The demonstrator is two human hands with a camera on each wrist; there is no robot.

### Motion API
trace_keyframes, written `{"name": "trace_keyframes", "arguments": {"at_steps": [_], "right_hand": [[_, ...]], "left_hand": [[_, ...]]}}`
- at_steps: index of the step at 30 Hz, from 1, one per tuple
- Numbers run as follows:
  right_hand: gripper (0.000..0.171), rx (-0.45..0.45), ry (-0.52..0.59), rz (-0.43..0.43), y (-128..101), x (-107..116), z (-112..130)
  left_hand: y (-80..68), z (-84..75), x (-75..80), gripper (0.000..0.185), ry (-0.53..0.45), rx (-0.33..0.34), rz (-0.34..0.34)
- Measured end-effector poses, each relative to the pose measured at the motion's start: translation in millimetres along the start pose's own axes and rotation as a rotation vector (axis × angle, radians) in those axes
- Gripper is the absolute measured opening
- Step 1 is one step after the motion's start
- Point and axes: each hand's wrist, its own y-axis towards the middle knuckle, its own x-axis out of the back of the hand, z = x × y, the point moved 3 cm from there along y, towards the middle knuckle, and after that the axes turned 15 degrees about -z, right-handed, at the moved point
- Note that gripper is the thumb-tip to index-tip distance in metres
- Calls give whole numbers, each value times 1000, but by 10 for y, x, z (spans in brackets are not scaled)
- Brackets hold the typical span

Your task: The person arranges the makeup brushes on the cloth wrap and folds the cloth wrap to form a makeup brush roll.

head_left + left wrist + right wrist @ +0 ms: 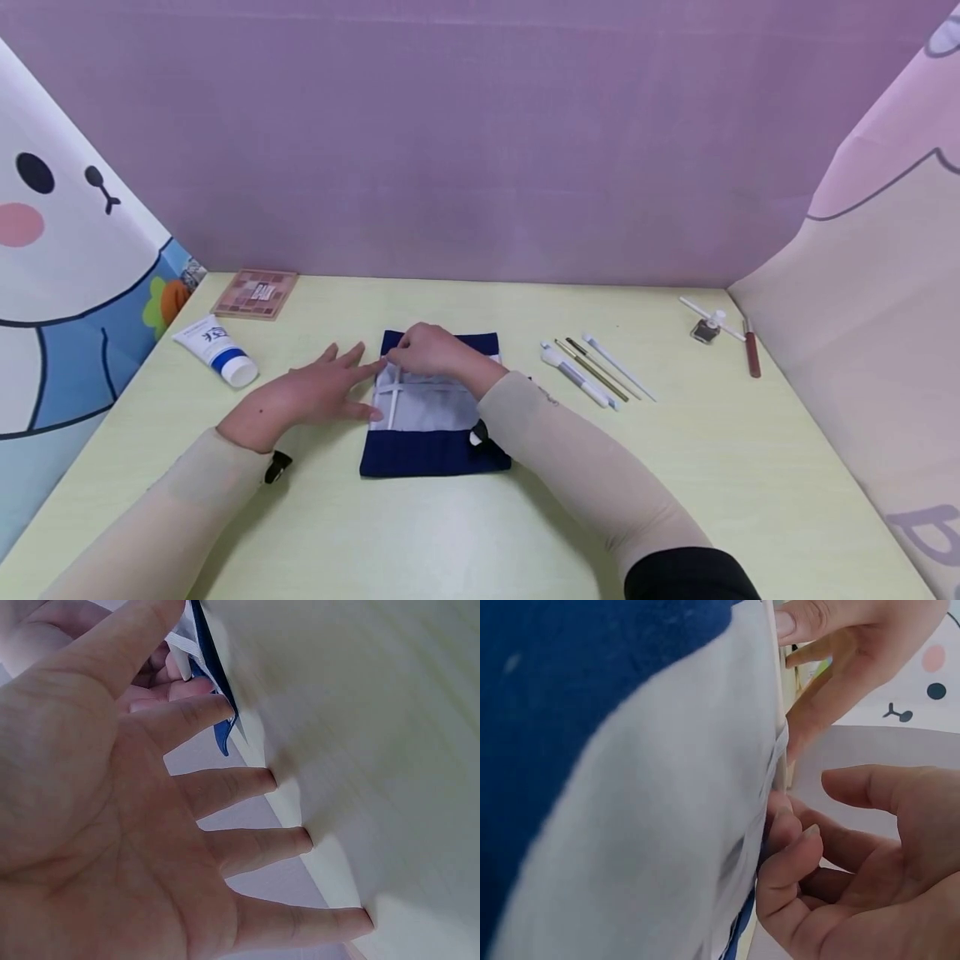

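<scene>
Now left hand [303, 398] spread beside the blue pouch [433, 450], right hand [429, 350] pinching its grey lining [435, 408]

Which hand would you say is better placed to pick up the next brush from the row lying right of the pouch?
Probably the right hand: it is on the blue pouch, on the brushes' side. The left hand lies open at the pouch's left edge.

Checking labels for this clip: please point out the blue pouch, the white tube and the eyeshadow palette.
blue pouch [420, 458]: head view, on its dark blue lower band.
white tube [208, 342]: head view, on the middle of its body.
eyeshadow palette [256, 293]: head view, on its centre.
</scene>
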Motion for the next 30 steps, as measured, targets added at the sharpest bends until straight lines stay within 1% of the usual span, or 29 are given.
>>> {"name": "trace_keyframes", "arguments": {"at_steps": [3,7,13,17,19,24,30], "right_hand": [[33,14,10,3,-24,28,12],[37,38,32,-21,-88,112,23],[39,71,63,-106,-206,337,37],[39,120,44,-172,-311,525,42],[40,129,33,-203,-374,633,21],[41,123,32,-270,-527,946,-126],[41,77,52,-331,-702,1300,-466]], "left_hand": [[-5,-2,1,92,-3,2,-2],[-3,-6,-5,92,4,2,-4],[-2,-25,-11,91,17,1,-3],[0,-6,-11,91,21,6,-6],[0,-2,-13,90,16,5,-8],[-5,4,-15,90,2,-7,-14],[-13,6,-22,90,-2,-11,-20]]}}
